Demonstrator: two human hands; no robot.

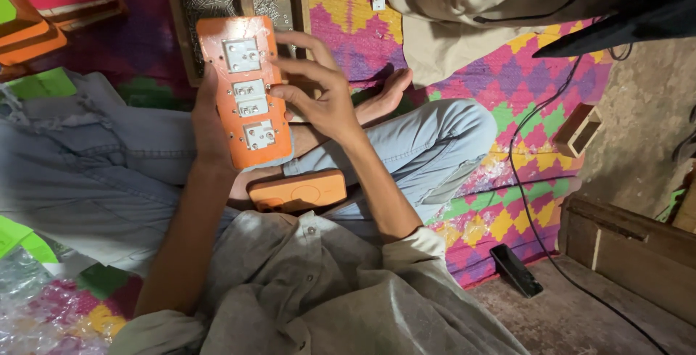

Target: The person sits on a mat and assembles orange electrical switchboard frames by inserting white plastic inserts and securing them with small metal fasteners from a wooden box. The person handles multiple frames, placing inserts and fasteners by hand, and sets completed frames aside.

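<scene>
From the head view, our left hand (210,126) is wrapped around the back of an orange switch board (245,90), holding it up over our lap. Our right hand (322,94) is half open, fingertips touching its right edge at 3 o'clock. The board looks hard, stiff and light. We think gripping its long sides is safest. An orange cover (297,190) lies at 6 o'clock, a wooden box (174,29) of screws at 12 o'clock.
</scene>
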